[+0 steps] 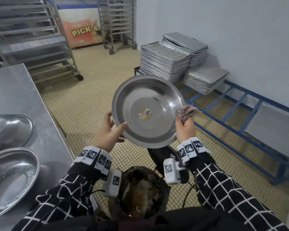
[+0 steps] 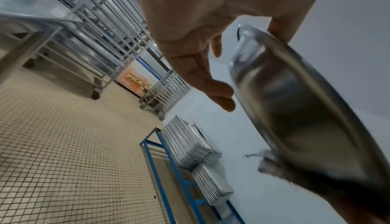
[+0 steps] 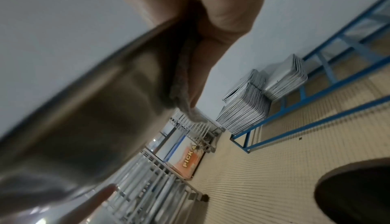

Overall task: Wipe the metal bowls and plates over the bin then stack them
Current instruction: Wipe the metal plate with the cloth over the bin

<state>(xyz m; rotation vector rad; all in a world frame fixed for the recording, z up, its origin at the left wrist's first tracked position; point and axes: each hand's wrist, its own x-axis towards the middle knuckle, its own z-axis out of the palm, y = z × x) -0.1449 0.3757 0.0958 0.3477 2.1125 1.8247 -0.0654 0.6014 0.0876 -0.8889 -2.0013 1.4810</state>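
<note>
The left hand [image 1: 107, 130] pinches the rim of a steel bowl [image 1: 148, 110], thumb inside, fingers behind. The right hand [image 1: 185, 129] clutches a grey rag [image 1: 187, 112] at the opposite rim. The bowl tilts above the bin [image 1: 140, 189], a sticker [image 1: 145, 114] at its centre. Two more bowls [image 1: 12, 179] sit on the steel table [image 1: 15, 90].

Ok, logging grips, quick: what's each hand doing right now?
Left hand: grips the metal plate by its rim.
Right hand: clutches the cloth at the plate's rim.
</note>
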